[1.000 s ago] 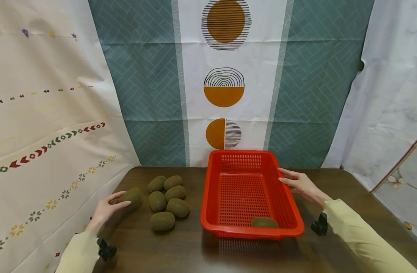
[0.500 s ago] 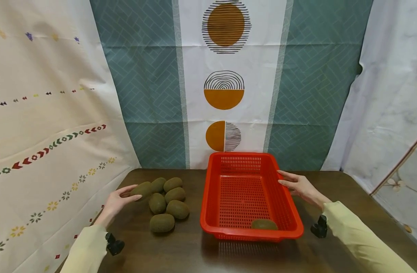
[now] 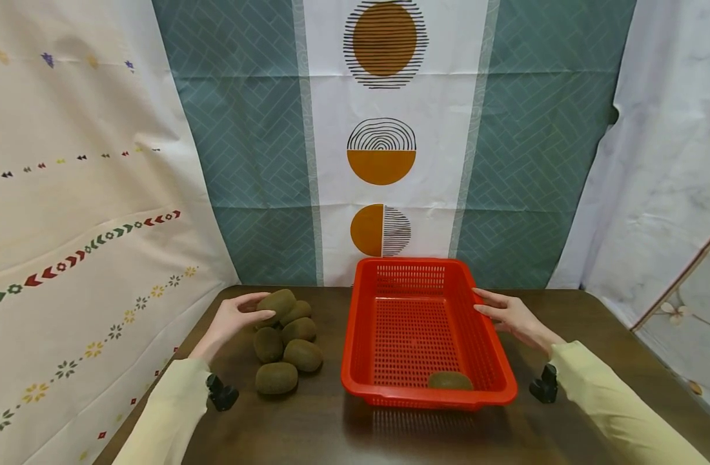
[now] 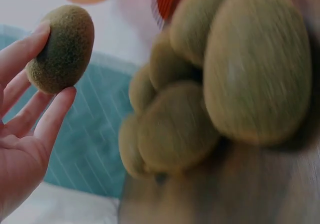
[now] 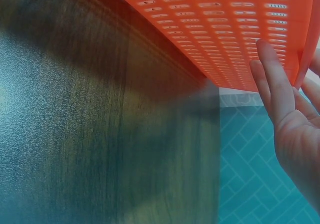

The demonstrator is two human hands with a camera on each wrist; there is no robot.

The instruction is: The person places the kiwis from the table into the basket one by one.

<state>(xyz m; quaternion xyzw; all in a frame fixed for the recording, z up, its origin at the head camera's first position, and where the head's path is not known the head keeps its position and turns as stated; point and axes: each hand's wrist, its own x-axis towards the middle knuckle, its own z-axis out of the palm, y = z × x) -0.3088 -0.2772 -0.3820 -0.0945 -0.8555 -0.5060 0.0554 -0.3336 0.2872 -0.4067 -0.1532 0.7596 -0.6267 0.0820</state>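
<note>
My left hand (image 3: 234, 321) pinches a brown fuzzy kiwi (image 3: 278, 303) between thumb and fingers, raised over the back of the kiwi group. In the left wrist view the held kiwi (image 4: 62, 48) is apart from the others. Several kiwis (image 3: 303, 355) lie close together on the table at left, the nearest one (image 3: 276, 378) at the front. My right hand (image 3: 513, 316) holds the right rim of a red perforated plastic basket (image 3: 350, 349). In the right wrist view some fingers (image 5: 277, 81) lie along its outer wall, others at the rim. One kiwi (image 3: 450, 380) is in the basket's near right corner.
The dark wooden table (image 3: 308, 433) runs back to a patterned cloth (image 3: 262, 161). A cream cloth (image 3: 88, 226) hangs along the left side and a marbled one (image 3: 669, 161) along the right.
My left hand has carried its kiwi rightward and up, from left of the group to above its back. The right hand and basket stay in place.
</note>
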